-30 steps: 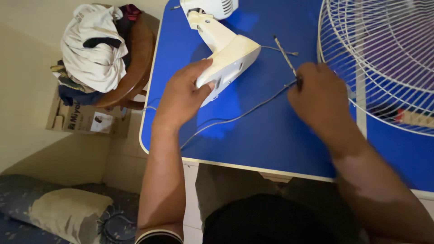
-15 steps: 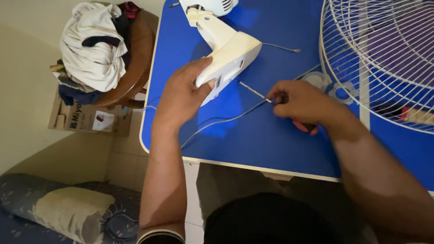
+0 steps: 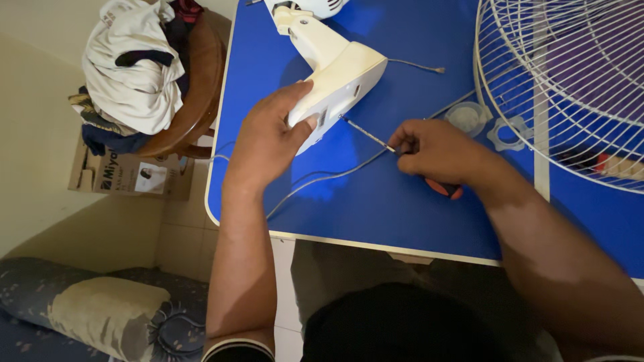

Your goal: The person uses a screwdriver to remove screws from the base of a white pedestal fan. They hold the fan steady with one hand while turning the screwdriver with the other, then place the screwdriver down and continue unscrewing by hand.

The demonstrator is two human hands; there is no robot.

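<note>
My left hand (image 3: 268, 137) grips the lower end of a cream-white fan stand (image 3: 335, 70) lying on the blue table (image 3: 376, 208). Gripped in my right hand (image 3: 433, 151) is a screwdriver (image 3: 365, 131) with an orange handle; its metal tip points at the stand's underside, close to my left thumb. A grey cable (image 3: 322, 179) runs from the stand across the table under both hands.
A white wire fan grille (image 3: 570, 80) covers the table's right side. Two clear plastic fan parts (image 3: 466, 115) lie beside it. Left of the table a wooden chair (image 3: 191, 100) holds piled clothes, a cardboard box below it. A pillow (image 3: 100, 312) lies on the floor.
My right hand picked up the screwdriver from the table, moved left and down, and turned its tip toward the stand. The left hand kept its hold on the stand.
</note>
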